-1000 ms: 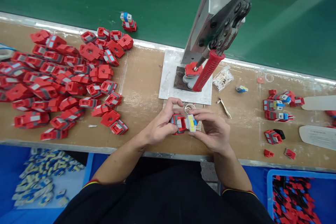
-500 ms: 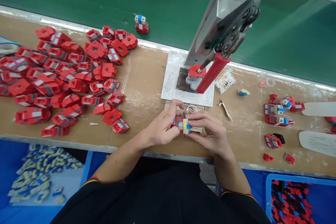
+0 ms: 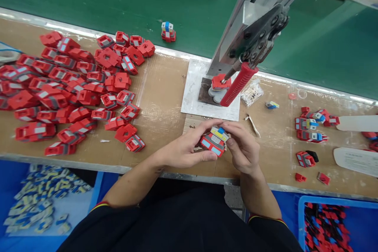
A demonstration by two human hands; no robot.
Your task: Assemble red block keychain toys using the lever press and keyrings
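Both hands meet over the front of the cardboard-covered bench. My left hand and my right hand together grip one small red toy piece with grey and blue panels and a yellow-and-blue block set on its top. The left fingers wrap over its far and near sides; the right fingers press against its right end. Just beyond them stands a hand press with a red handle, and another red piece sits on the press base.
A large heap of red pieces covers the bench's left. Several assembled pieces lie at right, one assembled piece on the green belt. Blue bins hold pale parts at lower left and red-black parts at lower right.
The yellow-and-blue block, held apart from the red piece a second ago, is now joined to it. The joined piece has been turned so its long side faces up.
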